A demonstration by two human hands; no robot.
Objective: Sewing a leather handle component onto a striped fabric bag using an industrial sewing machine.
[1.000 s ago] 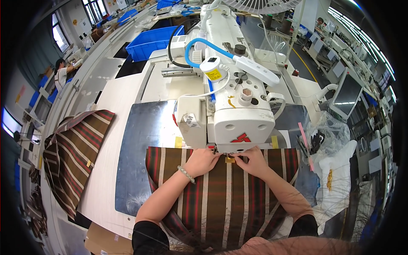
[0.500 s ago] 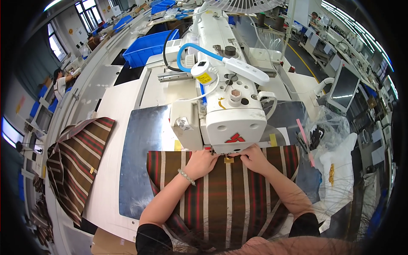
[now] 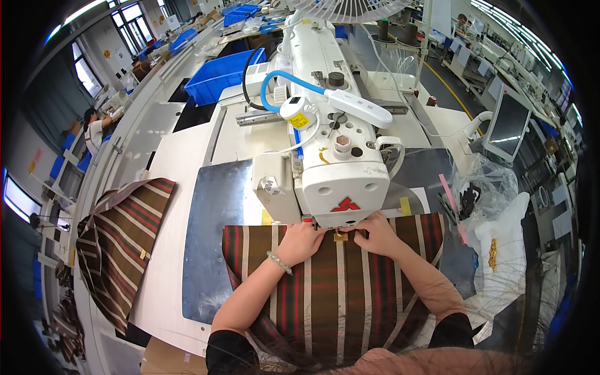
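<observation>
A brown striped fabric piece [image 3: 322, 300] with red, black and pale stripes lies under the head of a white sewing machine [image 3: 344, 187], its near end hanging toward me. My left hand [image 3: 302, 242], with a beaded bracelet on the wrist, holds the fabric's far edge left of the needle area, fingers together and pointing inward. On the other side my right hand [image 3: 378, 235] has its fingers bent and pinched at the same edge. Between them a small gold-coloured tab [image 3: 340, 237] sits on the fabric. The machine head partly hides both sets of fingertips.
Another folded striped piece [image 3: 128, 244] lies on the pale table at left. Right of the machine are a pink strip [image 3: 451, 206], black-handled scissors [image 3: 467, 199], clear plastic and a white bag [image 3: 503, 250]. A screen [image 3: 507, 127] and a blue crate [image 3: 219, 76] stand farther back.
The whole view has shifted slightly. Both hands keep their places on the fabric beside the needle area; the right fingers look slightly more bent.
</observation>
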